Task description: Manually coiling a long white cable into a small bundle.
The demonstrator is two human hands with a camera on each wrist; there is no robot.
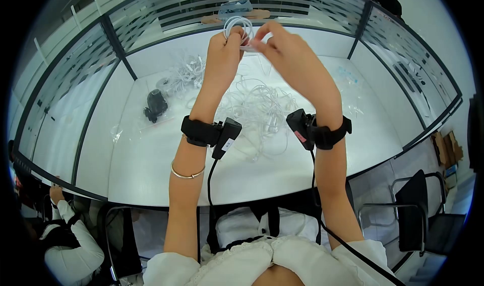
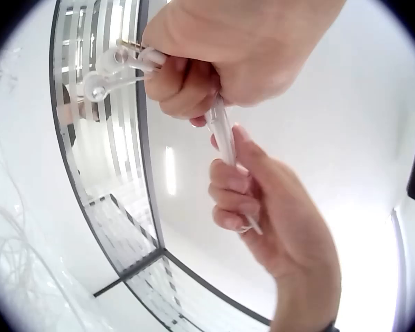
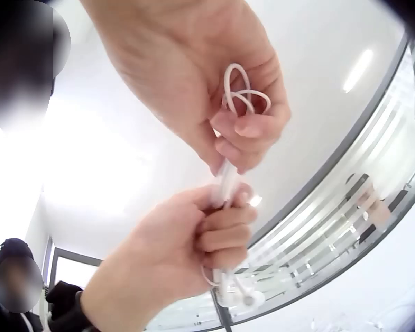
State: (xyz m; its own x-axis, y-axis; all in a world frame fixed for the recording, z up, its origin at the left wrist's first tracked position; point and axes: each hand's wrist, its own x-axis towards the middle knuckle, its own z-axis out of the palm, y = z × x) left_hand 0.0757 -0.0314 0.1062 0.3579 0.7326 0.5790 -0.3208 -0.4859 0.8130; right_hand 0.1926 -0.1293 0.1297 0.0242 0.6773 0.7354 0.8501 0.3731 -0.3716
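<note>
White wired earphones [image 1: 237,22] are coiled in loops in my left hand [image 1: 223,56], which grips them up over the desk. In the left wrist view, two earbuds [image 2: 97,86] stick out past the curled fingers of the left hand [image 2: 207,62]. My right hand [image 1: 297,59] pinches the cable close beside the left. A loop of cable [image 3: 245,90] curls out of the right hand [image 3: 235,131] in the right wrist view. A white stretch of the bundle [image 2: 223,135] spans the small gap between the hands. The palms hide part of the coil.
A tangle of white cables [image 1: 262,104] spreads across the white desk [image 1: 151,170]. Further left lie a bundled white heap [image 1: 189,77] and a black bag-like item [image 1: 156,104]. Glass-topped partitions [image 1: 113,39] enclose the desk. A black chair [image 1: 413,210] stands at right.
</note>
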